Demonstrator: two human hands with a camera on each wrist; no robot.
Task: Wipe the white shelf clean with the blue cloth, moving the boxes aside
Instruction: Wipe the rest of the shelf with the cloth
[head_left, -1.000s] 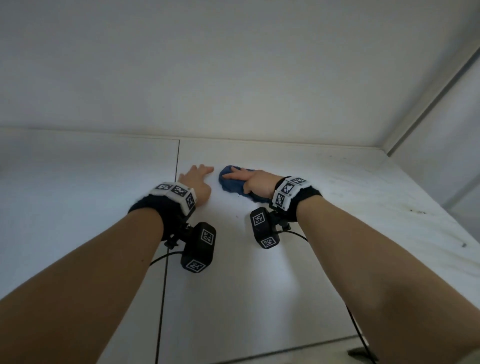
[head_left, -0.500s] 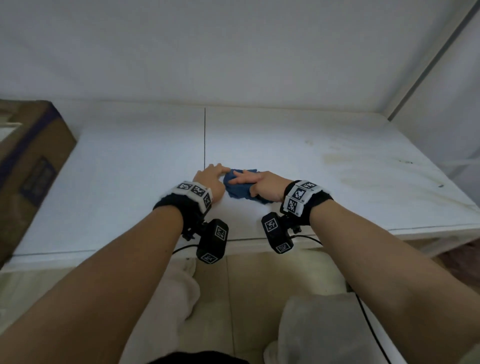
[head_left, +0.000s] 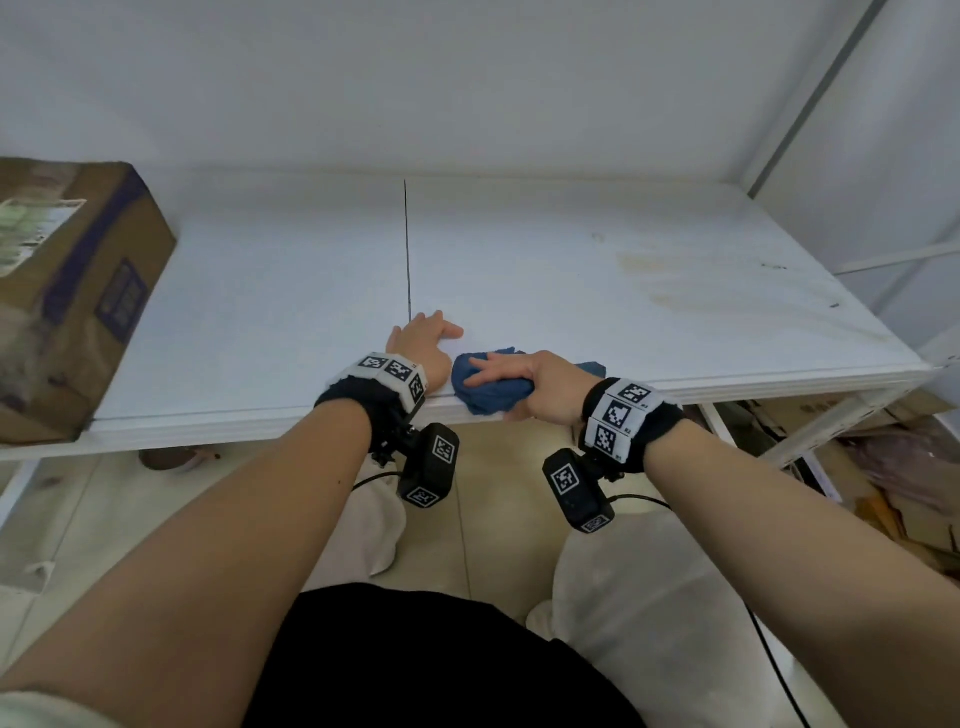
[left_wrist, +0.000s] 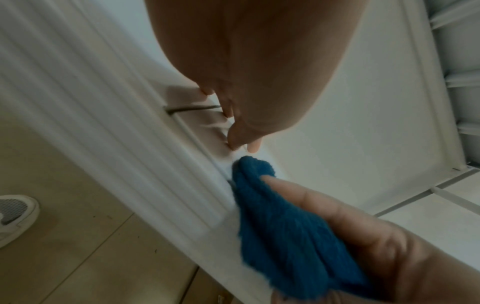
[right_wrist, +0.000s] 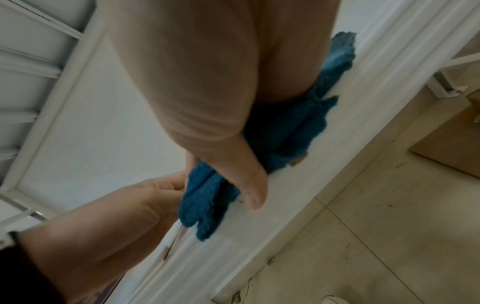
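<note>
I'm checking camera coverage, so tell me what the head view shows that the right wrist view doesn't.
Only the head view shows the box at the shelf's left end, the stains on its right half, and both wristbands. Only the right wrist view shows the thumb wrapped under the cloth at the shelf's front edge, and debris on the floor. Both show the right hand gripping the cloth on the shelf, with the left hand resting beside it.

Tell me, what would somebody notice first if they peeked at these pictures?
Probably the blue cloth, bunched at the front edge of the white shelf, gripped by the right hand. Just beside it, the left hand rests flat on the shelf. Far left sits a brown cardboard box, and yellowish stains mark the shelf's right side.
</note>
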